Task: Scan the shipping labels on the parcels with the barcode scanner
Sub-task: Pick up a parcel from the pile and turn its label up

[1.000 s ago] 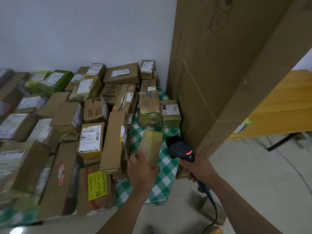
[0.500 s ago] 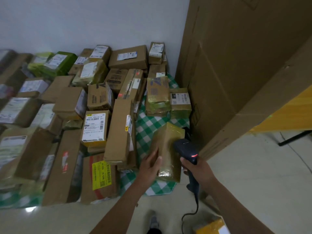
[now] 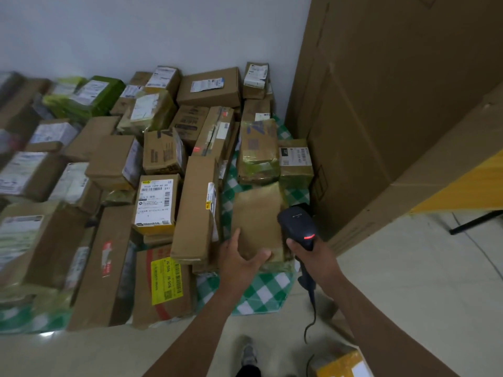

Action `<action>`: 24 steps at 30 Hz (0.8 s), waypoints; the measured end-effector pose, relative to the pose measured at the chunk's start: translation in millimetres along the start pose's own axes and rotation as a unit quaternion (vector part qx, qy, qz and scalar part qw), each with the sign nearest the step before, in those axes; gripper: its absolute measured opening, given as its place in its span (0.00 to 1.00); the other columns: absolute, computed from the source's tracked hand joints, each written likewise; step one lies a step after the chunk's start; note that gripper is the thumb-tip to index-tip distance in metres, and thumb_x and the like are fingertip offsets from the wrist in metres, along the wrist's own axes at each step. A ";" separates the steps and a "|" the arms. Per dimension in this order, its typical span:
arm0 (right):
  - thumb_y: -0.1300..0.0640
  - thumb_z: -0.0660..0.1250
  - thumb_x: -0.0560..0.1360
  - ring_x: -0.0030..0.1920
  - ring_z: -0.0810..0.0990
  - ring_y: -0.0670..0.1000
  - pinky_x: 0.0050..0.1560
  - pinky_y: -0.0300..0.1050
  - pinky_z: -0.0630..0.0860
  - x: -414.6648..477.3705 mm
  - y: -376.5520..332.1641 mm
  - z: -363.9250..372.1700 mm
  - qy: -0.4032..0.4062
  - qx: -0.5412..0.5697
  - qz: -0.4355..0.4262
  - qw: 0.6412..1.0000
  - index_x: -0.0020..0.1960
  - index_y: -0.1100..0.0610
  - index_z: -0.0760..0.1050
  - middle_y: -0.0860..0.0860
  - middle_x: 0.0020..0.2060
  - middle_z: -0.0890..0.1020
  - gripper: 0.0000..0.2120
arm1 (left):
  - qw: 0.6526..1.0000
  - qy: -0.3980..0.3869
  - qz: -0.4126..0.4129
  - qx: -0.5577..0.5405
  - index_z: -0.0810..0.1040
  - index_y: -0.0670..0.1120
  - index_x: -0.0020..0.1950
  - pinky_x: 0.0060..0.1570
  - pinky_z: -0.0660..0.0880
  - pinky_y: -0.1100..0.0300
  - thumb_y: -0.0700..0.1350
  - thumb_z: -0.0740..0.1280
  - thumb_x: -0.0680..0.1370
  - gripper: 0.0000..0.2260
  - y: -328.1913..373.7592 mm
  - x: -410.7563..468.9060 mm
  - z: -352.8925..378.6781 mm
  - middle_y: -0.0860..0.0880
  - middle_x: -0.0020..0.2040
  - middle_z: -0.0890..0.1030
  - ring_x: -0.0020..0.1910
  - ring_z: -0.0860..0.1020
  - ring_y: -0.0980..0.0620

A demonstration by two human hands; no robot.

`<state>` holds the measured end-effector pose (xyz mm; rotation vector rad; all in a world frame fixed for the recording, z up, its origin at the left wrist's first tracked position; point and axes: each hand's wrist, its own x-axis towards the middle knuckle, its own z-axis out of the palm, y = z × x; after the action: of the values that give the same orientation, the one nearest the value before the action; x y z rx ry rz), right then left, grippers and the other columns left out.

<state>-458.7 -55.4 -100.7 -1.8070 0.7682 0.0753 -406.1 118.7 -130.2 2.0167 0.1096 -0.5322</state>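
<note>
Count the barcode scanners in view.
1. The barcode scanner is gripped in the right hand, just right of the brown parcel the left hand holds. Others could be hidden among the boxes.

A yellow rectangular label (image 3: 166, 281) on the near brown cardboard carton (image 3: 141, 295) reads "J6 506" twice, turned sideways beside a barcode. Farther back, a white shipping label (image 3: 155, 202) on an upright brown cardboard box (image 3: 177, 197) shows "SY1" at the end of a line of digits too blurred to give. To the right, a small tape-wrapped box (image 3: 296, 175) bears "231" in white on a black patch (image 3: 285, 152). The other labels cannot be read.
</note>
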 end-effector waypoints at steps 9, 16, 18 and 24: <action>0.48 0.73 0.73 0.46 0.83 0.55 0.51 0.53 0.80 19.5 -11.1 15.1 -0.032 -0.004 0.010 0.999 0.51 0.54 0.78 0.54 0.44 0.84 0.12 | 0.965 -0.050 0.093 0.239 0.63 0.45 0.77 0.72 0.61 0.58 0.51 0.68 0.79 0.30 4.9 15.2 -12.1 0.42 0.78 0.58 0.74 0.64 0.45; 0.52 0.70 0.76 0.22 0.75 0.47 0.27 0.40 0.74 10.0 -73.8 6.1 -0.013 -0.024 -0.007 1.000 0.45 0.62 0.78 0.51 0.25 0.79 0.12 | 0.935 0.116 0.219 0.252 0.71 0.46 0.73 0.67 0.69 0.53 0.43 0.67 0.78 0.22 35.9 7.1 -58.8 0.46 0.72 0.67 0.70 0.68 0.47; 0.52 0.70 0.76 0.21 0.73 0.47 0.25 0.39 0.72 4.2 -100.7 6.1 -0.029 -0.040 -0.043 0.998 0.44 0.62 0.77 0.49 0.24 0.78 0.12 | 0.911 0.184 0.182 0.322 0.72 0.47 0.70 0.61 0.69 0.52 0.49 0.68 0.77 0.22 38.9 9.7 -78.0 0.44 0.68 0.71 0.64 0.69 0.45; 0.54 0.69 0.77 0.24 0.73 0.50 0.30 0.47 0.74 -11.4 -150.0 17.2 -0.089 -0.076 -0.091 0.989 0.41 0.60 0.75 0.46 0.20 0.77 0.10 | 0.916 0.167 0.057 0.361 0.66 0.43 0.72 0.55 0.72 0.49 0.59 0.74 0.70 0.37 30.7 9.2 -98.8 0.37 0.66 0.66 0.57 0.73 0.37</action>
<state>-382.3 -9.3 21.6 -1.9774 0.4799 0.1768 -356.9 187.1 -69.6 2.8088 -0.0060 -0.1433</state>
